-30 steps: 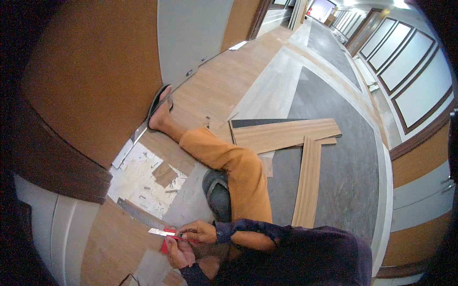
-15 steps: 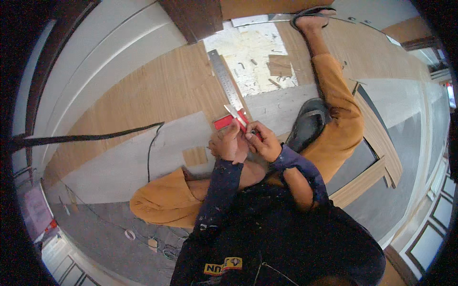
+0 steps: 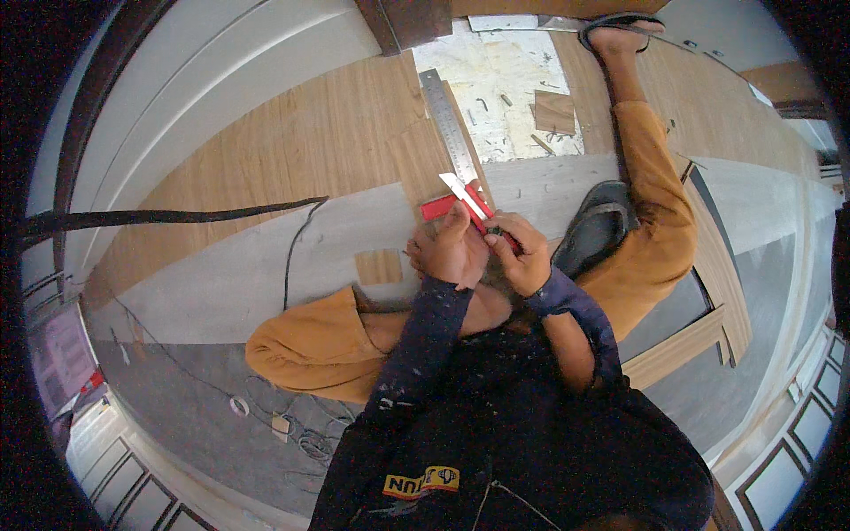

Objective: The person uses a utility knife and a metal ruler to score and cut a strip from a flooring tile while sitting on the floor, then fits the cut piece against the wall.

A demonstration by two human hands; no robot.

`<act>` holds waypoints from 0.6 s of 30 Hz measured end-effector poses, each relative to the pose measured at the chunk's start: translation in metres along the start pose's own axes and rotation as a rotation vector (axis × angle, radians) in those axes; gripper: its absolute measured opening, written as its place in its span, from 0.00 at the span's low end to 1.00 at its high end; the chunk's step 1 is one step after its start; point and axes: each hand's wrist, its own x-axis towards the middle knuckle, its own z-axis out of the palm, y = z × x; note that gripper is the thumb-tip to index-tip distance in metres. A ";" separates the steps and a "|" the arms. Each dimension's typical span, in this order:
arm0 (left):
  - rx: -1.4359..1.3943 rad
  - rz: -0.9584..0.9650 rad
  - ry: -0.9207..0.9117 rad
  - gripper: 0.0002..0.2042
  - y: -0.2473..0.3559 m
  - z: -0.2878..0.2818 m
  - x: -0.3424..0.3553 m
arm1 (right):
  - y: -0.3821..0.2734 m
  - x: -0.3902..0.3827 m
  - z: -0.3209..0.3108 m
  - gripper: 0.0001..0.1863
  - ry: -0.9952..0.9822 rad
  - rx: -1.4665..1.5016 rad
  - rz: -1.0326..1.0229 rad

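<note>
My left hand (image 3: 447, 252) and right hand (image 3: 522, 252) are together above my lap, both closed on a red utility knife (image 3: 493, 228) whose long silver blade (image 3: 456, 188) points up and left. My right thumb presses on the handle near its slider; my left thumb lies beside the blade. Just beyond them a steel ruler (image 3: 443, 115) lies along a wood-look plank (image 3: 416, 159), with a red bar (image 3: 436, 206) at its near end. A small square offcut (image 3: 378, 265) lies on the floor left of my left hand.
A white patch (image 3: 491, 66) with scraps borders wood-look flooring (image 3: 266, 133). A black cable (image 3: 159, 215) crosses at left; loose wires (image 3: 314, 442) lie behind. My sandal (image 3: 593, 226) is beside my bent leg. Loose planks (image 3: 717, 265) lie at right. A dark door frame (image 3: 381, 22) stands ahead.
The view has swung from along the corridor to down at my lap and the floor ahead, then shifted slightly. Both hands stay on the knife, with little visible movement.
</note>
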 end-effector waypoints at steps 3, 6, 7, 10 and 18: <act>0.016 0.052 -0.008 0.26 0.002 0.008 -0.002 | 0.001 0.003 -0.003 0.11 -0.041 -0.003 -0.037; 0.027 0.117 0.032 0.26 -0.003 0.005 0.000 | 0.006 0.003 -0.005 0.12 -0.075 -0.006 -0.077; 0.043 0.165 0.083 0.26 -0.003 0.007 0.000 | 0.006 0.004 -0.006 0.12 -0.093 -0.012 -0.096; 0.020 0.102 0.095 0.25 -0.002 0.011 -0.004 | 0.012 0.003 -0.002 0.13 -0.042 -0.072 -0.141; 0.086 0.112 0.062 0.27 -0.003 -0.008 0.001 | 0.009 -0.003 0.014 0.12 0.124 -0.031 0.056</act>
